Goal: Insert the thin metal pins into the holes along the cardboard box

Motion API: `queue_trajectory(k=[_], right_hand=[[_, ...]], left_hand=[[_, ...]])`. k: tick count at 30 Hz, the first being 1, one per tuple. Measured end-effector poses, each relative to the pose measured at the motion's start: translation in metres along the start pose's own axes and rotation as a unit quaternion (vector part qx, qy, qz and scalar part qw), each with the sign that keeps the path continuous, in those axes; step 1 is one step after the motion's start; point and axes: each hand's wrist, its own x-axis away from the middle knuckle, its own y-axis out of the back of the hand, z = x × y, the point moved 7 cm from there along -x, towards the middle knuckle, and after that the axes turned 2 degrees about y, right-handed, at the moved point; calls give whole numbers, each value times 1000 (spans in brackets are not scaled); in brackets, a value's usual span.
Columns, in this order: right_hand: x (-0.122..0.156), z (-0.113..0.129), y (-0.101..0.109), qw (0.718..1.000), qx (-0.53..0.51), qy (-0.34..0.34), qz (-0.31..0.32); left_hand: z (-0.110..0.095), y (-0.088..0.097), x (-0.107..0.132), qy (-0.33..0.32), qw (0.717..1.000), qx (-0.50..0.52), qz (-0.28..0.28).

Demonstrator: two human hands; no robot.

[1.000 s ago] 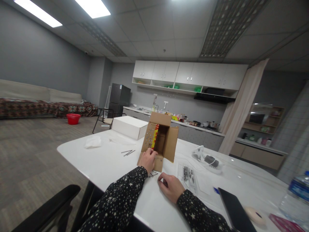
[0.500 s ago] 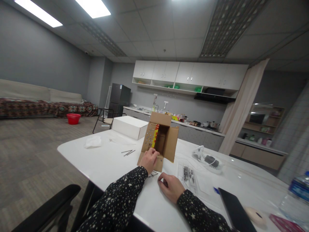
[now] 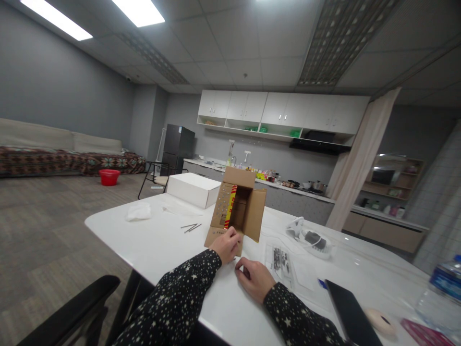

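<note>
An open brown cardboard box point(image 3: 248, 206) lies on its side on the white table point(image 3: 162, 240), its mouth facing me and its flaps spread. A yellow and red strip shows inside at the left. My left hand point(image 3: 226, 245) is closed on the near bottom flap of the box. Just to the right, my right hand point(image 3: 254, 278) rests on the table with fingers curled; what they hold, if anything, is hidden. Small dark metal pieces that lay between the hands are now covered by my left hand.
A white box point(image 3: 193, 188) stands behind the cardboard box. Thin metal rods point(image 3: 190, 227) and a white cloth point(image 3: 139, 211) lie to the left. A clear bag of small parts point(image 3: 281, 262), a wrapped device point(image 3: 311, 239), a dark tablet point(image 3: 351, 315) and a water bottle point(image 3: 441, 293) are on the right.
My left hand has slid from the box's left inner flap down and right to the bottom flap. The right hand has stayed put.
</note>
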Motion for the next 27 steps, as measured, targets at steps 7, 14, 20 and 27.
queue_trajectory(k=[7,14,20,27], right_hand=[[0,1,1,1000,-5,4,-5],[0,2,2,1000,-2,8,-6],[0,1,0,1000,-8,11,-10],[0,2,1,1000,-9,5,-7]], left_hand=[[0,-8,1,-1,999,-27,32],[5,-18,4,7,996,-48,81],[13,-27,5,31,994,-44,96],[9,-24,6,47,989,-64,127]])
